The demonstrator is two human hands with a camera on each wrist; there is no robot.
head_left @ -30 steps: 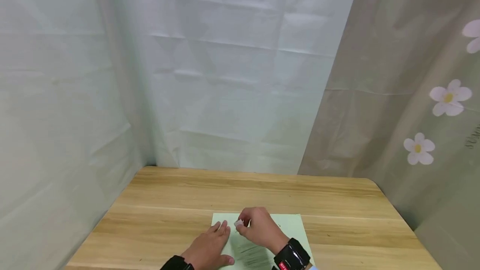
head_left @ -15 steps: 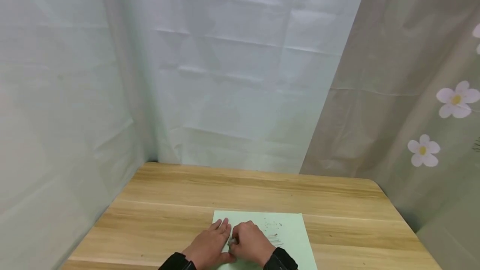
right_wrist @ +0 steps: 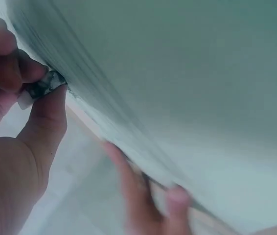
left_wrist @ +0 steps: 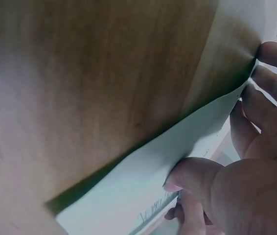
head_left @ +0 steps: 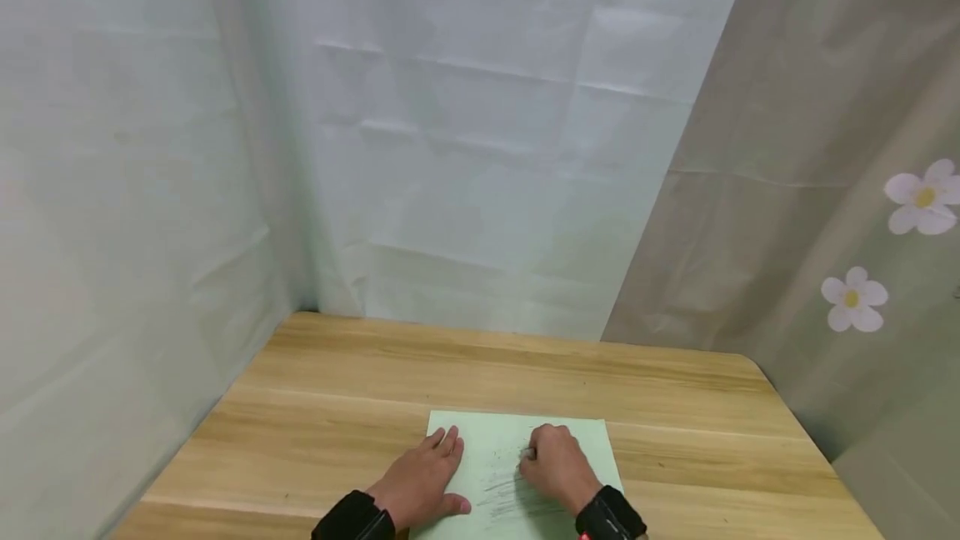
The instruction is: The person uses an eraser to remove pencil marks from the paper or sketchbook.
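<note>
Left hand point(head_left: 420, 486) flat, fingers straight, pinning green paper point(head_left: 570, 440) on wooden surface point(head_left: 337, 390). Right hand point(head_left: 555, 467) pinching small eraser point(right_wrist: 43, 87), apparently, against pencil marks point(head_left: 502, 494). Risk: hard rubbing creases or tears sheet if pinning slackens.

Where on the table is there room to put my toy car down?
The wooden table is bare along the back, between the curtains and the green paper. There are also bare strips left of the left hand and right of the paper. It is crowded on the paper, where the right hand pinches a small eraser.
</note>
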